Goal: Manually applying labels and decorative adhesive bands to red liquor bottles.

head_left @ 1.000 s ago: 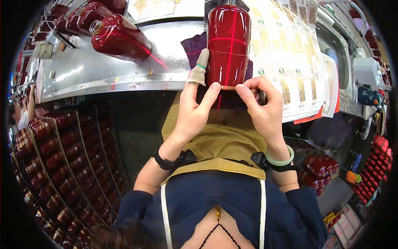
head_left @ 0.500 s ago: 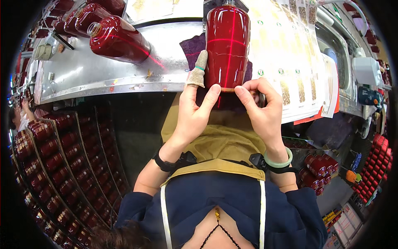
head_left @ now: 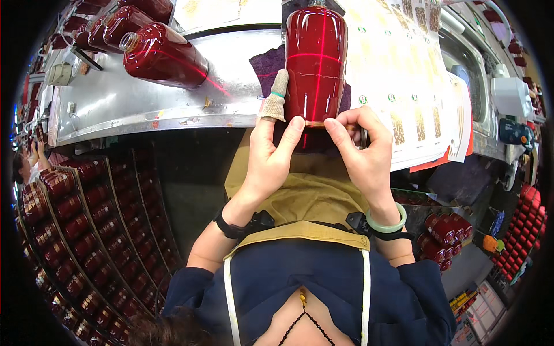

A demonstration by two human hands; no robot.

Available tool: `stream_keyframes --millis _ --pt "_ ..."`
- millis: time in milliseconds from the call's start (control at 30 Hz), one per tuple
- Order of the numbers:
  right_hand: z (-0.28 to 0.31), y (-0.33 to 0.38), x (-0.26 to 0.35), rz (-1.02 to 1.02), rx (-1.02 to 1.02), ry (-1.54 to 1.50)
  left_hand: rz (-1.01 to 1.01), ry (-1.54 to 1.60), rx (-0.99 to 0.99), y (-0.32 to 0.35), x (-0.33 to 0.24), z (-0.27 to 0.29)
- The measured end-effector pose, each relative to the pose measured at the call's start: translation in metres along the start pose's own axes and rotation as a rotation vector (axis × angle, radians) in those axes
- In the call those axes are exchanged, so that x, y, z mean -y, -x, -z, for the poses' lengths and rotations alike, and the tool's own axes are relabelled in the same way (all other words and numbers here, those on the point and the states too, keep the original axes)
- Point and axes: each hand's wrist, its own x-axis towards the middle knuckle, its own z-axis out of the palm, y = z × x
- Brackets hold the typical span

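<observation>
A large glass bottle [head_left: 315,63] filled with dark red liquid lies on a purple cloth [head_left: 269,64], its neck pointing away from me and its base at the table's near edge. Red laser lines cross the bottle. My left hand [head_left: 270,151] closes on its base corner, thumb at the bottom rim; a knitted finger cover [head_left: 276,99] on one finger rests along its side. At the right corner of the base, my right hand [head_left: 367,151] is closed with bent fingers, thumb at the rim. A small dark thing [head_left: 363,138] shows between those fingers, too hidden to name.
Sheets of gold labels [head_left: 404,86] cover the table to the right. Another red bottle [head_left: 164,56] lies tilted on the metal tabletop [head_left: 242,52] at left, with more behind it. Racks of red bottles [head_left: 86,230] stand lower left. A person's hands [head_left: 39,153] show far left.
My hands and the bottle stay almost in place, with only a very slight shift to the left. At the far left, the other person's hands have moved a little.
</observation>
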Motion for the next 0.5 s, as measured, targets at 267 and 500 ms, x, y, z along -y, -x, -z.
stream_keyframes --millis 267,500 --pt "-0.001 0.000 0.002 -0.004 -0.007 0.009 -0.082 -0.064 -0.074 0.006 -0.001 0.005" --pt "0.000 -0.001 0.003 0.027 -0.005 0.020 -0.622 -0.633 -0.138 0.011 0.002 0.004"
